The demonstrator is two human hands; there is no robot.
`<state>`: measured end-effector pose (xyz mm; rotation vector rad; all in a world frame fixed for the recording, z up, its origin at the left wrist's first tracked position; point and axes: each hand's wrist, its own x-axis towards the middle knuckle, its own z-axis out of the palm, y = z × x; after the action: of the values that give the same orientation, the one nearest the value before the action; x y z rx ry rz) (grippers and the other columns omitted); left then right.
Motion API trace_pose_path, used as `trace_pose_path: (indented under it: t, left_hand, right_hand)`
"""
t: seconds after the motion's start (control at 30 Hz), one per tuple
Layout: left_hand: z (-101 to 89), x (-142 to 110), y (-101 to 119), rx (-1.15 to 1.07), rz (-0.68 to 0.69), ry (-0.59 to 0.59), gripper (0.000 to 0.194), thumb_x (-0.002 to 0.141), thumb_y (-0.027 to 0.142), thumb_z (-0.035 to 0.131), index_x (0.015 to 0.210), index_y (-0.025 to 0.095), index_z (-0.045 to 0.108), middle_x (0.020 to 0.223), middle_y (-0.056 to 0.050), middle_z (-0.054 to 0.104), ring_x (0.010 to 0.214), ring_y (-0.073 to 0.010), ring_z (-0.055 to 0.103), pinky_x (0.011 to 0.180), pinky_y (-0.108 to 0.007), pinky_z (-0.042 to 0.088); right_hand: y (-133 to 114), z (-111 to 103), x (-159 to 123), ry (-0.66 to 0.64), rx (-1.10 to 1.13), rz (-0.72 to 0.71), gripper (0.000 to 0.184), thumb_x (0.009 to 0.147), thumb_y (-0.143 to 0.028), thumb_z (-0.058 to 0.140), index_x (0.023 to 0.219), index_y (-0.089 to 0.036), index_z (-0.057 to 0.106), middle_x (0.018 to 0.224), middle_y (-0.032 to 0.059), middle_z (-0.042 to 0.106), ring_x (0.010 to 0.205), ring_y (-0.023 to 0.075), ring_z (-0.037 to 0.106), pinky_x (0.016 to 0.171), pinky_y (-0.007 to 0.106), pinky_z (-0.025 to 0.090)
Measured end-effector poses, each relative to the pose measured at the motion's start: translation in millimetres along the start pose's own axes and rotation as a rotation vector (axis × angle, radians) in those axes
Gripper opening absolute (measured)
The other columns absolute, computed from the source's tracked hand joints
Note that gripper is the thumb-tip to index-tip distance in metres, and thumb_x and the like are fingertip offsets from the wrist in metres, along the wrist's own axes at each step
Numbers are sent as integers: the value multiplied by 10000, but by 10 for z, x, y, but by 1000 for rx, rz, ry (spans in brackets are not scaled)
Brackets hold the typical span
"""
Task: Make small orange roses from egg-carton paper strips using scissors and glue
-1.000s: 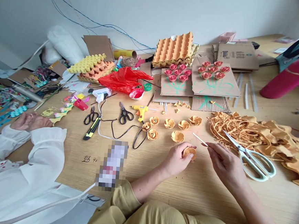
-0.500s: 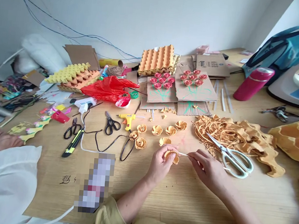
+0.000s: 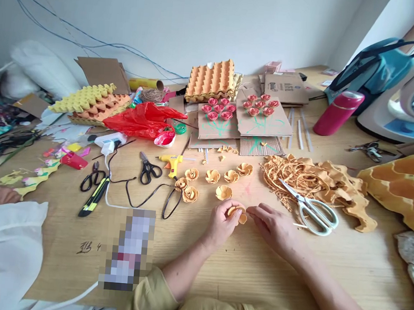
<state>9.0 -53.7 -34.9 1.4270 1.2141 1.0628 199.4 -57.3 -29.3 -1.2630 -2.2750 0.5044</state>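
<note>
Holding orange flower cup (image 3: 242, 218) in left hand (image 3: 222, 223) grip, over worktop (image 3: 247, 277), near loose orange flowers (image 3: 223, 192); poising right hand (image 3: 272, 226) with bunched fingers close beside cup, cannot tell grip's contents.

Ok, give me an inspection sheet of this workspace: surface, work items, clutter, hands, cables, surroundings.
Surface: wooden table, a few dark specks near the hands.
Job's things: one orange flower in hand; seven loose orange flowers beyond it; yellow glue gun beside those; white-handled scissors by orange scraps.
Clutter: red plastic bag and utility knife, both left of the glue gun.
Hands: left hand grips the flower; right hand has its fingertips at the flower's edge, what they pinch is unclear.
Cables: black cord loops beside the loose flowers.
Surroundings: pink bottle and teal backpack at right; another person's white sleeve at left.
</note>
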Motion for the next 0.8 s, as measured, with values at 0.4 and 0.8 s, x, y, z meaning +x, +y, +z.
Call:
trace_pose_path:
  t: [0.4, 0.8]
  left_hand:
    - [-15, -9, -39, -204, -153, -9, 205, 839, 202, 560, 967, 151, 713, 840, -31, 694, 564, -65, 572, 448, -139, 445]
    - [-26, -34, -94, 112, 24, -86, 256, 773, 70, 544, 960, 163, 691, 867, -18, 723, 763, -133, 637, 702, -219, 492]
  right_hand:
    - [59, -126, -42, 168, -25, 45, 227, 995, -238, 498, 1111, -228, 694, 928, 40, 641, 616, 108, 571, 581, 270, 457]
    - [-84, -222, 200, 25, 14, -126, 159, 944, -196, 541, 976, -220, 695, 900, 43, 623, 684, 126, 594, 597, 266, 470]
